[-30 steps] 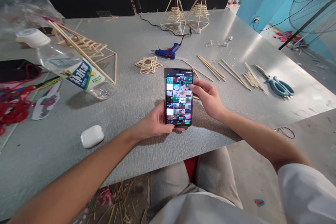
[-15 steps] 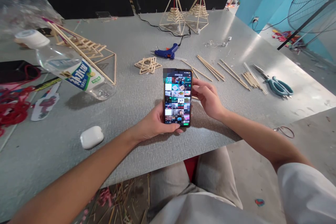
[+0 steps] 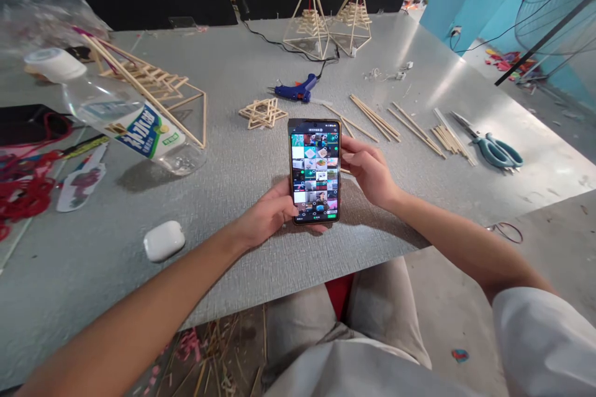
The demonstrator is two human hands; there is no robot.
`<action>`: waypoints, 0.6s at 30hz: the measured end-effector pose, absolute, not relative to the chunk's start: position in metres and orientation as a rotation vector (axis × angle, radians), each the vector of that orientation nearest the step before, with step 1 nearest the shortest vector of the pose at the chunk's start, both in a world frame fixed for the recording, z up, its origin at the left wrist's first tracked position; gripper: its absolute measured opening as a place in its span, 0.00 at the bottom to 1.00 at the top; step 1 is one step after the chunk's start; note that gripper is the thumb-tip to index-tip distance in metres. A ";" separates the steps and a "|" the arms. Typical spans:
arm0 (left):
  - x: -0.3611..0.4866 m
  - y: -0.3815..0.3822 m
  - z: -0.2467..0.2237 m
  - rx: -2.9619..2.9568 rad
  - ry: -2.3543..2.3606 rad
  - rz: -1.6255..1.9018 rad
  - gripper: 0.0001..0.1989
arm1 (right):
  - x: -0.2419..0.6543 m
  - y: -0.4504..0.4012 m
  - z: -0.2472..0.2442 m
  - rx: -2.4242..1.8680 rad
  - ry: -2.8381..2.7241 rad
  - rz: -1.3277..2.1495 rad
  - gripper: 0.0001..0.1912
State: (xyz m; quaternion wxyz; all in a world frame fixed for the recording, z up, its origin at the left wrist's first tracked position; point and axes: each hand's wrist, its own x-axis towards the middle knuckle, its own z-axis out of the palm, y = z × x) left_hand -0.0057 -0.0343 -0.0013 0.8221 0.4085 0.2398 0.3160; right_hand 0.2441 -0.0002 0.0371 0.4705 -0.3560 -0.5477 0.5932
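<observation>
Upright above the table's near edge is a smartphone, its lit screen filled with a grid of small pictures. My left hand grips its lower left side, the thumb by the bottom left corner of the screen and fingers behind. At the upper right side, my right hand is closed on the phone's edge, its fingertips partly behind it. Beyond the phone lie a six-pointed star of wooden sticks and a blue glue gun.
Loose sticks and blue-handled scissors lie right. Two stick pyramids stand at the back. On the left are a tilted plastic bottle, another stick frame, a white earphone case and red cord.
My left thumb has drawn back left from the bottom of the screen to its lower left edge. The picture grid has shifted slightly. Both hands still hold the phone.
</observation>
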 end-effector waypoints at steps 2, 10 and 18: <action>-0.007 -0.034 -0.001 0.853 0.511 0.671 0.39 | 0.244 0.000 0.037 -0.864 -1.351 1.471 0.24; -0.005 -0.033 0.001 0.822 0.490 0.703 0.38 | 0.245 0.002 0.038 -0.790 -1.397 1.529 0.30; -0.003 -0.033 0.006 0.803 0.519 0.720 0.38 | 0.247 0.005 0.033 -0.774 -1.418 1.556 0.35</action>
